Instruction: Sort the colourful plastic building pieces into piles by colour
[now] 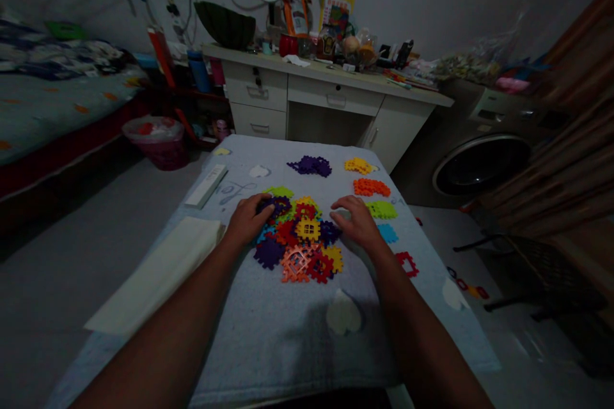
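A mixed pile of flat plastic interlocking building pieces lies in the middle of the cloth-covered table. My left hand (249, 217) is at the pile's left side, its thumb and fingertips closed on a dark purple piece (281, 207). On the other side, my right hand (355, 220) is open, fingers curved and apart, beside the pile with nothing in it. A yellow window-like piece (307, 229) sits on top between the hands. Nearer me are an orange-pink piece (295, 262), a red piece (320, 266) and a purple piece (269, 252).
Sorted groups lie beyond and right: purple (311, 165), yellow (359, 165), orange (371, 187), green (382, 209), blue (387, 233) and a red frame (407, 264). A long white box (207, 186) and a pale folded sheet (163, 275) lie left. A desk (336, 100) stands behind.
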The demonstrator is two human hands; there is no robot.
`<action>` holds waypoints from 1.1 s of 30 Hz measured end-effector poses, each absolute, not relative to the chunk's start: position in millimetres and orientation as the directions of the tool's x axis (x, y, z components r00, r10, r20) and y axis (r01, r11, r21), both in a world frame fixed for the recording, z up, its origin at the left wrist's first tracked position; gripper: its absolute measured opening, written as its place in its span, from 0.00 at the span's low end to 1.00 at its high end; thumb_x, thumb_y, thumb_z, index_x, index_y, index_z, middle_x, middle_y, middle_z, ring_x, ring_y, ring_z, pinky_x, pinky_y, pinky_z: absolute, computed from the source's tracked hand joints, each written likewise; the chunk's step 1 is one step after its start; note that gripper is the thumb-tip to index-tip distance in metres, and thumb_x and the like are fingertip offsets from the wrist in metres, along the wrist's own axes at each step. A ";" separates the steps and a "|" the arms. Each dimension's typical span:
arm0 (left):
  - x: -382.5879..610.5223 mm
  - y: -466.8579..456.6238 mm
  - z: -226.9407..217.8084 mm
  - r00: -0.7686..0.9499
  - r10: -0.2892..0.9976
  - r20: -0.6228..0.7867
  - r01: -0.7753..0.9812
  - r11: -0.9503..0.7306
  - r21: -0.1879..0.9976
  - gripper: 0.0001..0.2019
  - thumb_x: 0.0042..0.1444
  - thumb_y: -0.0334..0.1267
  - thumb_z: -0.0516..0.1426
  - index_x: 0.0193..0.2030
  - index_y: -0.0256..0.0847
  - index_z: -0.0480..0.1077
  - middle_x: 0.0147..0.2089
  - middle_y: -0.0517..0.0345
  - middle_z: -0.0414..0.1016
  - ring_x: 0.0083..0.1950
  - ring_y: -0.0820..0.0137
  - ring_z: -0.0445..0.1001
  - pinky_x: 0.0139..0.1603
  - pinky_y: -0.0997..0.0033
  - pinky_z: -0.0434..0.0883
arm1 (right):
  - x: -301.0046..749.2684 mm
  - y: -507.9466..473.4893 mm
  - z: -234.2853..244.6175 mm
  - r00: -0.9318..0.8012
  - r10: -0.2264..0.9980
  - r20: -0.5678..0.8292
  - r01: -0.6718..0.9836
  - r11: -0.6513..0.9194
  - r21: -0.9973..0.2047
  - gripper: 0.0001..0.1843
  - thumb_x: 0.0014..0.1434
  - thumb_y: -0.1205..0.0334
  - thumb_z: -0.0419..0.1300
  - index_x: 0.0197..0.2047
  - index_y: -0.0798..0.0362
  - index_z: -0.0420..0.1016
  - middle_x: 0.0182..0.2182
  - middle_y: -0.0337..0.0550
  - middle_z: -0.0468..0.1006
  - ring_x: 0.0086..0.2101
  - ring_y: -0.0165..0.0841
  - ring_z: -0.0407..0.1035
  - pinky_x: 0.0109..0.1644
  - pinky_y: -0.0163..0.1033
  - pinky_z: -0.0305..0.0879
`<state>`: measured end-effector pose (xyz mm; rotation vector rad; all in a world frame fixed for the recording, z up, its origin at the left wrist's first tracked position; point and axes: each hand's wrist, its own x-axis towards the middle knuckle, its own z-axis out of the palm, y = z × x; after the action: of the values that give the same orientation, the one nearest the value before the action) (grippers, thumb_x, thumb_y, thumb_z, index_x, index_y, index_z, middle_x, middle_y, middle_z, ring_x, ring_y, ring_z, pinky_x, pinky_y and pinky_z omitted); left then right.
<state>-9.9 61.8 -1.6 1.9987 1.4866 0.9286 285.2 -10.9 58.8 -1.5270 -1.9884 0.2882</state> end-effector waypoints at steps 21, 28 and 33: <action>-5.3 61.8 4.4 0.166 0.945 0.280 0.636 -0.320 0.702 0.21 0.57 0.51 0.53 0.50 0.41 0.72 0.52 0.48 0.74 0.56 0.55 0.71 0.60 0.53 0.66 | 253.6 -25.9 55.2 -0.323 0.903 0.285 0.719 0.430 -0.546 0.09 0.67 0.59 0.55 0.44 0.50 0.76 0.44 0.44 0.79 0.46 0.36 0.68 0.55 0.44 0.59; -4.1 61.4 4.5 0.167 0.948 0.269 0.655 -0.311 0.689 0.22 0.58 0.51 0.52 0.52 0.39 0.72 0.54 0.44 0.73 0.55 0.54 0.71 0.59 0.52 0.67 | 259.3 -19.4 49.2 -0.149 0.912 0.382 0.690 0.373 -0.621 0.13 0.66 0.57 0.53 0.40 0.51 0.78 0.39 0.46 0.75 0.42 0.36 0.69 0.50 0.41 0.65; -2.5 60.6 4.7 0.178 0.931 0.319 0.682 -0.350 0.642 0.21 0.59 0.50 0.50 0.51 0.39 0.71 0.53 0.45 0.73 0.56 0.55 0.70 0.60 0.52 0.66 | 278.0 5.5 56.4 0.097 0.922 0.374 0.604 0.244 -0.759 0.13 0.61 0.55 0.55 0.39 0.53 0.76 0.32 0.43 0.76 0.34 0.35 0.70 0.42 0.39 0.66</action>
<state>-2.5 60.6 4.7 2.1075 1.5279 0.9736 278.0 5.5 56.4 -1.4566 -1.6032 0.4380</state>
